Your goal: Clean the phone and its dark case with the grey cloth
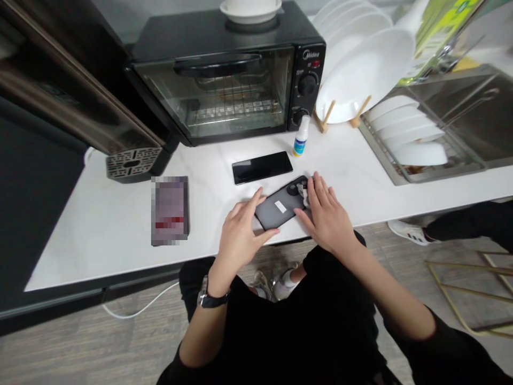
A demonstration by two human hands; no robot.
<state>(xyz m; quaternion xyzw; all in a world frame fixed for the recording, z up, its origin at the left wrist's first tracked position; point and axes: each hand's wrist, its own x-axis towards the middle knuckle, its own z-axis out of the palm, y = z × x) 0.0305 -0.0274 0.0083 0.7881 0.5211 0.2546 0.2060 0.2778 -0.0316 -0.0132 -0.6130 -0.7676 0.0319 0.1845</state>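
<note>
A smartphone (276, 213) with a dark grey back, a small white label and camera lenses lies face down near the counter's front edge. My left hand (239, 231) grips its left end, thumb on the near side and fingers on the far side. Over the phone's right end, my right hand (326, 214) presses a crumpled grey cloth (303, 195) against the back by the lenses, fingers held together; most of the cloth is hidden. Just beyond lies a second phone (262, 167), black and glossy. A small spray bottle (300, 137) with a blue label stands upright behind them.
On the white counter (100, 235), a pixelated dark box-like thing (170, 210) lies left. A toaster oven (228, 80) stands at the back, beside a drip-tray appliance (132, 162). White plates (368, 72) lean in a wooden rack near the sink (473, 139). Another person's shoe (409, 232) shows right.
</note>
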